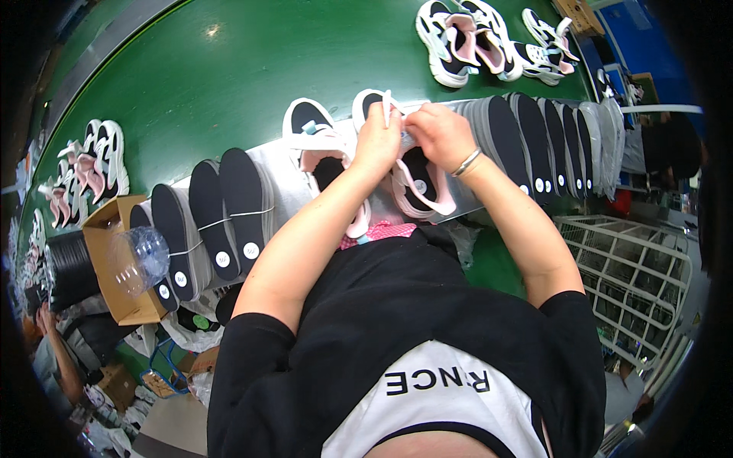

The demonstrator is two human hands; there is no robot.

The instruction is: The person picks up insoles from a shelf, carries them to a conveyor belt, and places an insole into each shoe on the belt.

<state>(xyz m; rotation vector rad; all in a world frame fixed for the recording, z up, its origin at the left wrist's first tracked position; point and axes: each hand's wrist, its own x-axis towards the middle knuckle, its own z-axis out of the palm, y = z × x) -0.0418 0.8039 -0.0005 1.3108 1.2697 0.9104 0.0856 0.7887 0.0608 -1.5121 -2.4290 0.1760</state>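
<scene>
Both my hands are at the upper front of a white, black and pink sneaker (416, 183), whose pink collar opens toward me with a dark insole inside. The fingers of my left hand (376, 141) are closed on a white strap (387, 107) that sticks up beside them. With fingers bent and pinched together, my right hand (444, 137) grips the same shoe's front from the right; exactly what its fingertips hold is hidden. Left of my left forearm lies the matching sneaker (309, 122), with a white strap across it and a pale blue tab.
Rows of dark insoles stand on edge to the left (243, 198) and right (504, 141) on the green table (229, 69). More sneakers lie far right (466, 38) and far left (111, 156). A cardboard box (107, 252) holds a clear plastic container. A white wire rack (622, 267) stands right.
</scene>
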